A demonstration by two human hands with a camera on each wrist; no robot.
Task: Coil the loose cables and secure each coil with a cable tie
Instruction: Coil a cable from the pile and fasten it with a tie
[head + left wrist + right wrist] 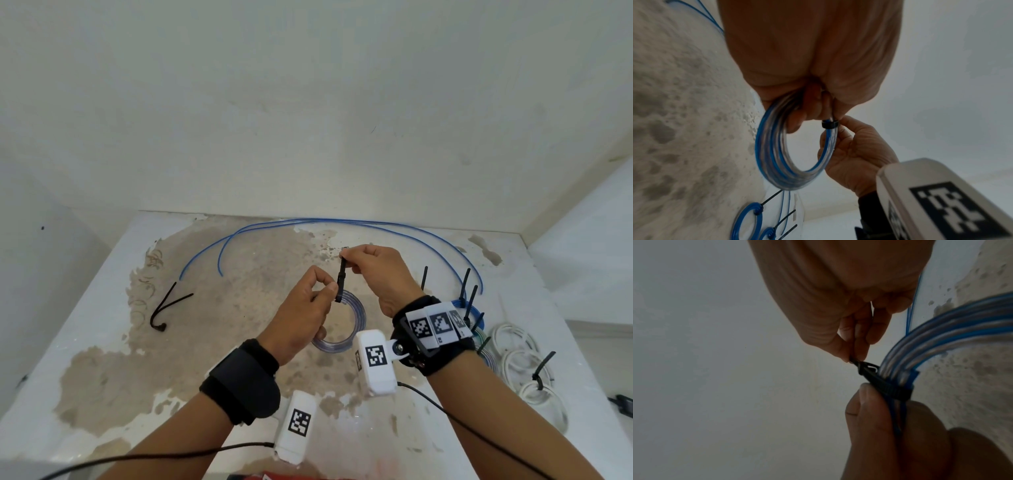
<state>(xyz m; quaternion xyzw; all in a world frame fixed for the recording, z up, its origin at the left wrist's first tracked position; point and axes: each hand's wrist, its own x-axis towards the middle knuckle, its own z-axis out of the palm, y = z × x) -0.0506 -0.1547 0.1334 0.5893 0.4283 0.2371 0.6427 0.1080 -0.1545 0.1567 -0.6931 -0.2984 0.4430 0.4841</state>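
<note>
Above the table (102,342), nearest, the left hand (301,318) pinches the coil (346,329) of blue-and-clear cable at its black cable tie (340,282) (already looped round the strands). Just beyond, the right hand (376,274) pinches the tie's tail. Farther back lies loose blue cable (342,222).

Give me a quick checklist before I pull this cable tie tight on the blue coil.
1. Cable tie wrapped around the coil: ok.
2. Tail threaded through the tie's head: ok, seen from the right wrist.
3. Right hand pinches the tail end: ok.
4. Left hand holds the coil at the tie: ok.
5. All loops caught inside the tie: cannot tell, the far side is hidden.
6. Loose blue cable on the table lies apart from the coil: ok.
</note>
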